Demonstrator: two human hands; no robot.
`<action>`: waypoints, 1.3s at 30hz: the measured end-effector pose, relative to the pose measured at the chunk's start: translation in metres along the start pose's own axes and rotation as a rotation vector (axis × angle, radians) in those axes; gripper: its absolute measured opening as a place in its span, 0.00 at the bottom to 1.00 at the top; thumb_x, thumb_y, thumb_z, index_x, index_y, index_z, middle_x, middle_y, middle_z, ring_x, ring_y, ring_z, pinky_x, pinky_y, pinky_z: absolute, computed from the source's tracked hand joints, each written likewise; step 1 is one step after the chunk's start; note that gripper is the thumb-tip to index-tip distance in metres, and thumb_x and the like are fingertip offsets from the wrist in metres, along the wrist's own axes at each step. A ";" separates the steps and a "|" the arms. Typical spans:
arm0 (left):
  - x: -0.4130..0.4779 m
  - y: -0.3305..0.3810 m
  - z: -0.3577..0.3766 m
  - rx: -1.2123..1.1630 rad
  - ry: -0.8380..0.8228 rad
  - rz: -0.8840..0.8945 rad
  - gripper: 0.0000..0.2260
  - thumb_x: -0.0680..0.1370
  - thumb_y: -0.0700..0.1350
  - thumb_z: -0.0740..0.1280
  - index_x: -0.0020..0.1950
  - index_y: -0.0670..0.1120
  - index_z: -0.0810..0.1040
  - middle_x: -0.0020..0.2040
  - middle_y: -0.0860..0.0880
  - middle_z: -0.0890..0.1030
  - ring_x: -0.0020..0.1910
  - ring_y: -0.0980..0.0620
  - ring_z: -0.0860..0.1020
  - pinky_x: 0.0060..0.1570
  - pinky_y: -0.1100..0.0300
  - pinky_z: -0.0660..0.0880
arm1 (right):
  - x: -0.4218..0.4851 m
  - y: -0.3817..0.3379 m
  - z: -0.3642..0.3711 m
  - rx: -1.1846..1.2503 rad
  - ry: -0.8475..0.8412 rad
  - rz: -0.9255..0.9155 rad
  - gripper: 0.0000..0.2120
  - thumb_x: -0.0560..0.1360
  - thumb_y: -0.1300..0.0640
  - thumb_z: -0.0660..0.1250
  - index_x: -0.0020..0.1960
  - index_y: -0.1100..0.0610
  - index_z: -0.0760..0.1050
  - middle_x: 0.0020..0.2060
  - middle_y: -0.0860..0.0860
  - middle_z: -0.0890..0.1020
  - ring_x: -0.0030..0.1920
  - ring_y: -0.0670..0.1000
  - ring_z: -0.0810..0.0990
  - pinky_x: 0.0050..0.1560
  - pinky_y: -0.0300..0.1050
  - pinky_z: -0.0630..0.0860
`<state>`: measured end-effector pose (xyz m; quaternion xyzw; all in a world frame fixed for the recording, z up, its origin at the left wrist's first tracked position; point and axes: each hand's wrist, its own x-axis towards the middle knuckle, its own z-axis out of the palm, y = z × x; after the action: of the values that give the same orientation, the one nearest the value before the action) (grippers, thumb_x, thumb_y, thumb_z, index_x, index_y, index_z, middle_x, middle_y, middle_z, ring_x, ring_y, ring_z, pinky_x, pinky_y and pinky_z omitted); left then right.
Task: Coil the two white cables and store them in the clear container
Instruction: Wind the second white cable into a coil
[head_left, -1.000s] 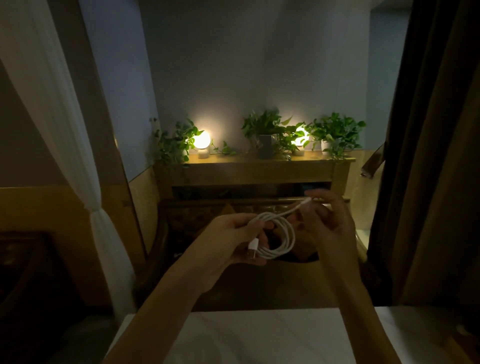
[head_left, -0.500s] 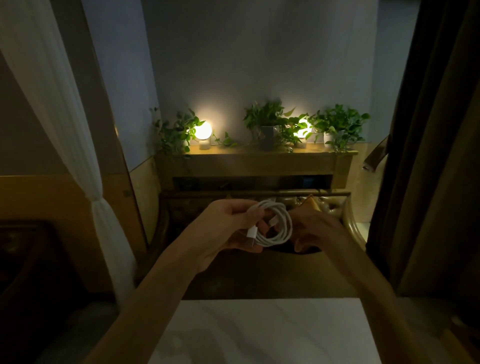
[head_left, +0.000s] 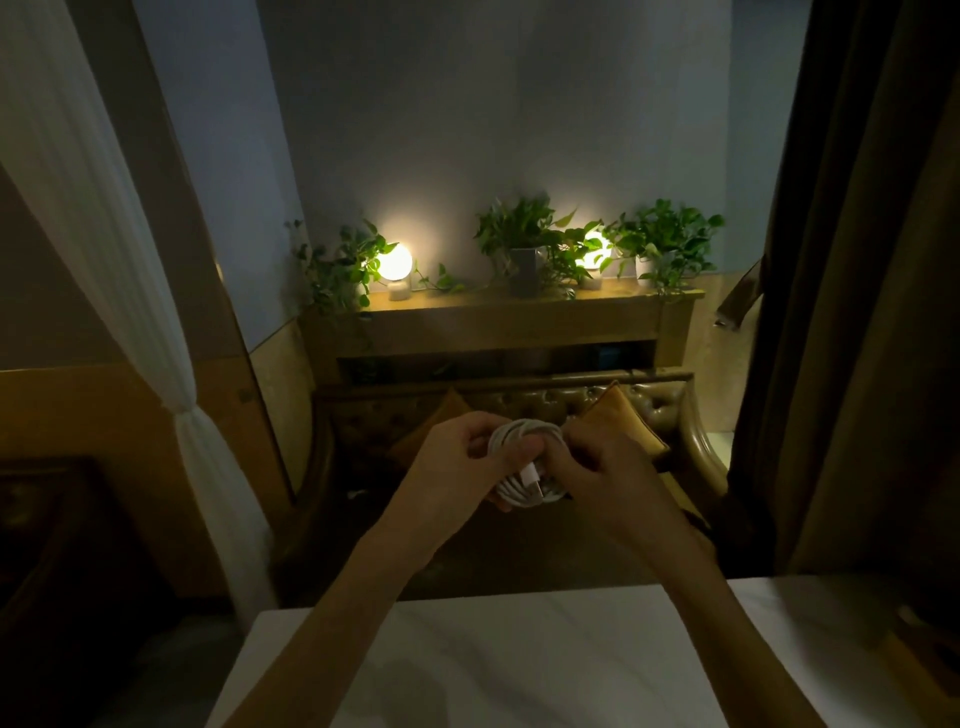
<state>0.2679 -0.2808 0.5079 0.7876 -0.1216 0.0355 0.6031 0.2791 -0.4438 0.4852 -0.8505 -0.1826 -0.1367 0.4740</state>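
Beyond table (head_left: 467, 670) | left hand (head_left: 452, 467), right hand (head_left: 602, 470) grip coiled cable (head_left: 522, 491) | partly hidden

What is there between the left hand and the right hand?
A coiled white cable, gripped by the left hand and the right hand; the head view shows it.

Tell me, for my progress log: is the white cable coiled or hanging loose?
Coiled. The white cable sits in stacked loops gripped between the left hand and right hand, and no loose tail is visible.
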 end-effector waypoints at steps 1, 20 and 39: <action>0.001 0.000 0.000 0.044 0.033 0.027 0.14 0.75 0.49 0.67 0.58 0.44 0.78 0.50 0.48 0.83 0.45 0.53 0.83 0.41 0.61 0.82 | 0.001 -0.001 0.001 0.000 0.001 -0.015 0.11 0.77 0.45 0.59 0.43 0.49 0.76 0.37 0.50 0.81 0.38 0.50 0.81 0.40 0.59 0.80; 0.000 -0.003 -0.008 -0.111 -0.153 -0.204 0.11 0.76 0.42 0.67 0.57 0.41 0.75 0.48 0.45 0.83 0.43 0.50 0.84 0.41 0.56 0.82 | -0.001 0.006 -0.002 -0.015 -0.200 -0.046 0.16 0.79 0.43 0.56 0.46 0.50 0.77 0.38 0.53 0.81 0.38 0.55 0.80 0.41 0.62 0.78; -0.015 -0.018 -0.021 -0.506 -0.199 -0.263 0.17 0.76 0.46 0.63 0.62 0.40 0.76 0.44 0.48 0.82 0.38 0.54 0.79 0.39 0.62 0.77 | -0.003 0.011 0.002 0.040 -0.002 -0.043 0.11 0.79 0.48 0.58 0.45 0.48 0.79 0.37 0.47 0.82 0.39 0.47 0.82 0.43 0.56 0.81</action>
<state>0.2598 -0.2541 0.4940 0.6209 -0.0818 -0.1517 0.7647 0.2820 -0.4477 0.4744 -0.8370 -0.2039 -0.1422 0.4874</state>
